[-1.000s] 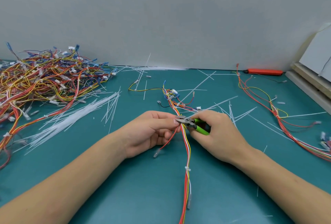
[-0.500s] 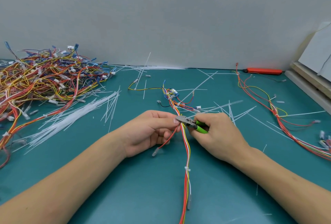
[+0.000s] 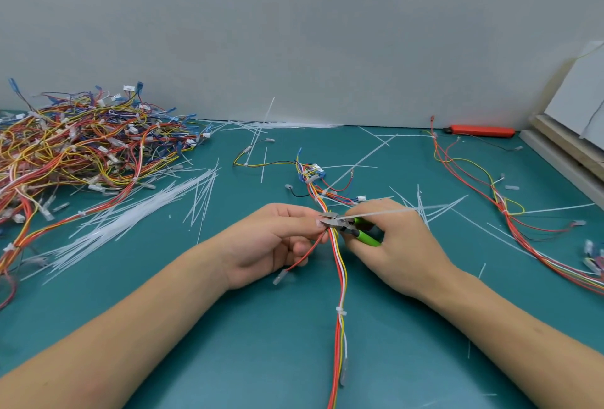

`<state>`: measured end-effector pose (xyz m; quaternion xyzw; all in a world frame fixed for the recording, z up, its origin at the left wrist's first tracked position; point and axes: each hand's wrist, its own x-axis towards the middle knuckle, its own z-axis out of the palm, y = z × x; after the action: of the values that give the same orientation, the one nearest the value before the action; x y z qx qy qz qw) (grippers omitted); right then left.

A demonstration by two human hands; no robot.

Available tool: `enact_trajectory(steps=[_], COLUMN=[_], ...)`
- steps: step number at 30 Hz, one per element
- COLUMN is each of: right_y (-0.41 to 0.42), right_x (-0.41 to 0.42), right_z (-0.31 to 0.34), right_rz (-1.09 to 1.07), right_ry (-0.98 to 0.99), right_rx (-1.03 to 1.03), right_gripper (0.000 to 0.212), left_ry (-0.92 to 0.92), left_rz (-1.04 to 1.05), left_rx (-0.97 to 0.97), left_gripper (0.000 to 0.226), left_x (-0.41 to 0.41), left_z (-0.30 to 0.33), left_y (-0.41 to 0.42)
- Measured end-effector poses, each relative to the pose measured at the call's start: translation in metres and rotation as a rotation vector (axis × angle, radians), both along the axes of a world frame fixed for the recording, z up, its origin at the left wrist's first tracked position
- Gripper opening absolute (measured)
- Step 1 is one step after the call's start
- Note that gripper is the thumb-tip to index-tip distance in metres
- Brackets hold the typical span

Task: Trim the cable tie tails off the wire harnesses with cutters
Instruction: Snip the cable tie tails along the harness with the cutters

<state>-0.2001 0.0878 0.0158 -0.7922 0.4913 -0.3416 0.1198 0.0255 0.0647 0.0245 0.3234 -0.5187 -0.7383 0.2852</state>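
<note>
Tail (image 3: 376,213) now angled rightward (one), cutters (image 3: 351,227) closed

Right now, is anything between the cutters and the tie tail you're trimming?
Nothing visible. The cutters in the right hand already have their tips at the tie head, where the tie tail begins. The left hand pinches the wire harness just beside them.

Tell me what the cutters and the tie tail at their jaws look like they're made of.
Cutters: the head looks like bare grey metal with a dull sheen; the handles wear glossy green sleeves, probably plastic or rubber. Tie tail: thin, translucent white strip, likely nylon-type plastic, springy enough to stick out straight over the right hand.
</note>
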Motion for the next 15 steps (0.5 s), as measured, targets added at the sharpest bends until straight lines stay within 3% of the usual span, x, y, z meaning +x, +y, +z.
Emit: enact_trajectory(steps=[2, 8, 15], right_y=[0.0, 0.0025, 0.0016], right_x=[0.0007, 0.0012, 0.0007], right_z=[0.001, 0.0004, -0.0002], right_rz=[-0.007, -0.09, -0.084], right_ry=[0.028, 0.054, 0.068], right_rx=[0.019, 0.058, 0.053], right_gripper=[0.005, 0.027, 0.024], left_ry=[0.001, 0.009, -0.006], left_rz=[0.001, -0.005, 0.001], left_rx=[0.0, -0.001, -0.007], left_gripper=[0.007, 0.008, 0.008], left_x=[0.0003, 0.0002, 0.0002], left_z=[-0.0004, -0.001, 0.0002], left_y=[-0.0002, -0.0012, 0.0])
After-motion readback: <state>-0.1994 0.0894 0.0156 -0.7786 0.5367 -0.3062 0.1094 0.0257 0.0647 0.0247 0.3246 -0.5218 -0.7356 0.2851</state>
